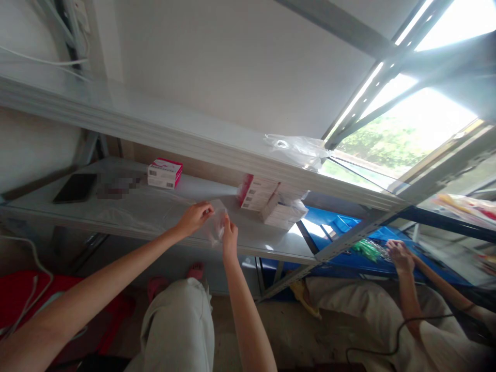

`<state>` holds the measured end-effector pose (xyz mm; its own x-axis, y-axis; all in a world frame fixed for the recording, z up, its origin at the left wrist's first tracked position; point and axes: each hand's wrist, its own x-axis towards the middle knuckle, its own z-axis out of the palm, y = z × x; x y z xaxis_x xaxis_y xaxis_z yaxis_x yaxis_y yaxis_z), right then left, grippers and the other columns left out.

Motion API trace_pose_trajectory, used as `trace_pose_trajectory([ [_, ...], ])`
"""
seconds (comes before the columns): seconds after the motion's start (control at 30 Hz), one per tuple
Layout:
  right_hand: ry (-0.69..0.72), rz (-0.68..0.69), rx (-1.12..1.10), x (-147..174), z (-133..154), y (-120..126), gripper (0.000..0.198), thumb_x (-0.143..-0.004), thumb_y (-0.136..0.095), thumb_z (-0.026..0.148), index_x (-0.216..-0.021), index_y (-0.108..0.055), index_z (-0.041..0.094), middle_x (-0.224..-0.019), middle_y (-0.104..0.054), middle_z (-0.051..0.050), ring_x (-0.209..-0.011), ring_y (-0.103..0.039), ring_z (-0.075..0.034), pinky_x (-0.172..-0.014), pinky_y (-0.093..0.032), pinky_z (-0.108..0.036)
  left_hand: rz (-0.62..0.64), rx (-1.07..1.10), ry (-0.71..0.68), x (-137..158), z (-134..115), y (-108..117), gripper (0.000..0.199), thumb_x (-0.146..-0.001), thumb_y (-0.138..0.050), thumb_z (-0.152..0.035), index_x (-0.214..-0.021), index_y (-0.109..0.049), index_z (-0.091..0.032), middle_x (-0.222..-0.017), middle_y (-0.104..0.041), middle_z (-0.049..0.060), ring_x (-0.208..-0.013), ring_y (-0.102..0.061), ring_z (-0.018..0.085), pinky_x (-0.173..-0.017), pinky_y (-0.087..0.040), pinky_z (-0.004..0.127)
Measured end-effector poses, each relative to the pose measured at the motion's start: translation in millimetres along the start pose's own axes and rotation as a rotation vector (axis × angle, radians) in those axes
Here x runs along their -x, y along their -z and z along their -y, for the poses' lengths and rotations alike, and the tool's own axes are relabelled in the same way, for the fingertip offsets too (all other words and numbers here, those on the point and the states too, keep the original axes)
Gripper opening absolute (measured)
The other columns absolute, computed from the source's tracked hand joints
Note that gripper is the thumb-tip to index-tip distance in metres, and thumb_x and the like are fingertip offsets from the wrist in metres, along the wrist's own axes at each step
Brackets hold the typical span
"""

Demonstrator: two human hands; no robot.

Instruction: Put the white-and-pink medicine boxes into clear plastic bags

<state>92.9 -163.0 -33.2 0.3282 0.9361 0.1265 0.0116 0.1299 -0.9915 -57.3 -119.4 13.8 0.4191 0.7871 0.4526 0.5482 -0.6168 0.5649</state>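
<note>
A small clear plastic bag [216, 223] is stretched between my two hands above the front part of the grey lower shelf [186, 199]. My left hand [196, 217] pinches its upper left side with curled fingers. On the right edge of the bag, my right hand [230, 232] grips it with the thumb up. Whether anything lies inside the bag I cannot make out. Behind and left of my hands sits a white and pink box [165, 173]. Right of them stand stacked white and pink boxes [259, 192] and a plastic-wrapped white box [284, 211].
A dark phone [75, 187] lies at the shelf's left end. Crumpled clear plastic [296, 149] rests on the upper shelf [217, 137], which overhangs my hands. A metal post [349, 240] divides off a co-worker's hands [401, 256], near green-wrapped items [366, 249] on blue shelving.
</note>
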Motion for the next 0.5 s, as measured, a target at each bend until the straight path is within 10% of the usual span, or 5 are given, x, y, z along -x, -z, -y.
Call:
trace_pose_trajectory([
  [0.17,0.088,-0.206,0.068,-7,8,20,0.062,-0.085,-0.048,0.041,-0.142,-0.037,0.019,-0.139,-0.047,-0.014,-0.123,-0.05,-0.022,-0.091,-0.048,-0.032,0.042,-0.012,-0.051,6,0,-7,0.013,-0.09,-0.052,-0.027,-0.087,-0.061,-0.019,-0.085,-0.064,0.003,-0.077,-0.059,0.016,-0.076,-0.042,0.025],
  [0.3,0.423,-0.41,0.473,10,24,47,0.037,-0.086,-0.043,0.023,-0.119,-0.059,0.019,-0.128,-0.053,-0.012,-0.121,-0.047,-0.024,-0.101,-0.037,-0.039,0.103,0.009,-0.015,11,2,-2,0.009,-0.088,-0.054,-0.024,-0.086,-0.061,-0.019,-0.086,-0.065,0.002,-0.079,-0.06,0.016,-0.075,-0.041,0.024],
  [0.5,0.671,0.06,0.971,39,47,38,0.022,-0.088,-0.057,0.023,-0.109,-0.065,0.027,-0.114,-0.064,-0.004,-0.107,-0.052,-0.023,-0.095,-0.031,-0.038,0.202,0.071,-0.089,12,0,-5,0.01,-0.087,-0.052,-0.015,-0.084,-0.061,-0.017,-0.084,-0.065,0.002,-0.077,-0.06,0.016,-0.073,-0.041,0.024],
])
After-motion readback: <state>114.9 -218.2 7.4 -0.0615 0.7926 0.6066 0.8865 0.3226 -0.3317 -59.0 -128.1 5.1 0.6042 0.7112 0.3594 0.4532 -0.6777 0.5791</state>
